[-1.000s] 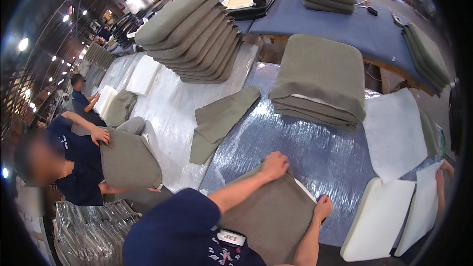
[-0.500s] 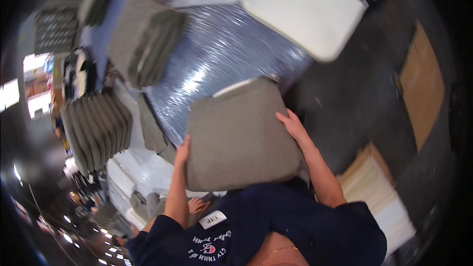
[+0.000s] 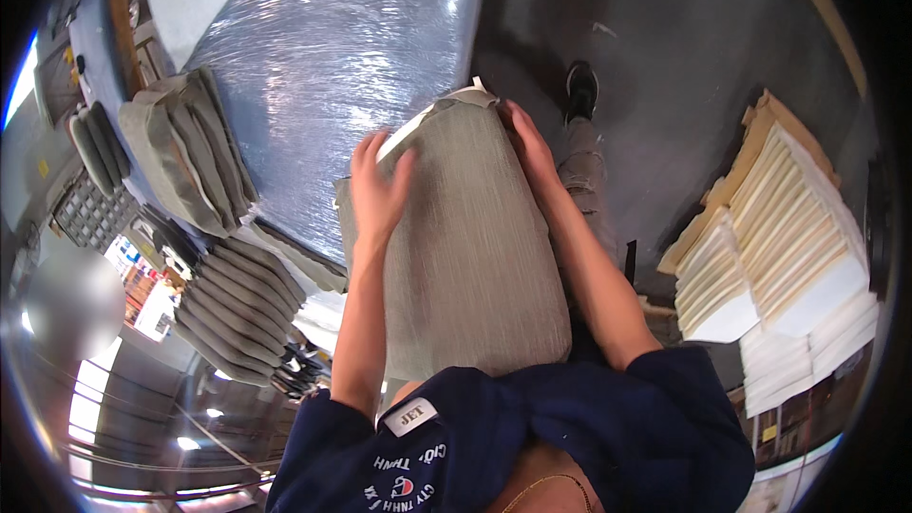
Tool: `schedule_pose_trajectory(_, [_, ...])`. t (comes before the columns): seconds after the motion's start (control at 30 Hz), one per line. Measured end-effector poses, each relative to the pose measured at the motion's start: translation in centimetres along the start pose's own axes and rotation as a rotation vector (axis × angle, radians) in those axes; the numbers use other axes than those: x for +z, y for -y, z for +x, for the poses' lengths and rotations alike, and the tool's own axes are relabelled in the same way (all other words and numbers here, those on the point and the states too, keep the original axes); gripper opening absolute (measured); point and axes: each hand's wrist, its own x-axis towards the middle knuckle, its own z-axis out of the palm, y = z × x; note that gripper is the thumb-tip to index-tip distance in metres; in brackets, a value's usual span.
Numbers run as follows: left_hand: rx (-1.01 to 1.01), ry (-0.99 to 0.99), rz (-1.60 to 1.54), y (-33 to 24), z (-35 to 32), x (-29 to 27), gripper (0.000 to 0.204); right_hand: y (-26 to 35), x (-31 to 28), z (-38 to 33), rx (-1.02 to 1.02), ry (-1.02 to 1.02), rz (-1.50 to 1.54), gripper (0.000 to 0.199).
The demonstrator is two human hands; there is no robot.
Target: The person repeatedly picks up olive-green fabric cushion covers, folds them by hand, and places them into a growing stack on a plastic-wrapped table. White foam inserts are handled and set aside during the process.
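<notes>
with the left hand (image 3: pixel 378 192) flat and the right hand (image 3: pixel 528 147) clasping its edge, keep the grey fabric-covered foam cushion (image 3: pixel 475 247) square above the plastic-wrapped bench (image 3: pixel 323 57); neither grip clenched.

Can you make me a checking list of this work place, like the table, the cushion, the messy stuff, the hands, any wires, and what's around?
Surface: table wrapped in shiny clear plastic film.
Job's things: grey fabric cushion, held against the person's body at the table edge; white foam shows at its far end.
Clutter: stack of grey cushion covers on the table; more grey cushions stacked beyond it.
Grips: left hand flat on the cushion's far left corner; right hand gripping its far right edge.
Cables: nothing seen.
Surroundings: dark floor, stacked white foam slabs on the right, the person's shoe.
</notes>
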Motion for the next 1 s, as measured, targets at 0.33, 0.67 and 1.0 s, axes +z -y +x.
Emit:
schedule_pose_trajectory(0.33, [0.212, 0.081, 0.085, -6.9, 11.1, 12.0, 0.021, -8.0, -1.0, 12.9, -0.064, -0.315, -0.032, 0.052])
schedule_pose_trajectory(0.67, [-0.169, 0.448, 0.017, -12.0, 10.2, 18.1, 0.033, -4.2, -4.3, 9.7, -0.253, -0.380, -0.010, 0.049])
schedule_pose_trajectory(1.0, [-0.042, 0.499, -0.185, -9.1, 16.9, 19.5, 0.018, -2.2, -5.6, 12.1, -0.304, -0.379, 0.068, 0.049])
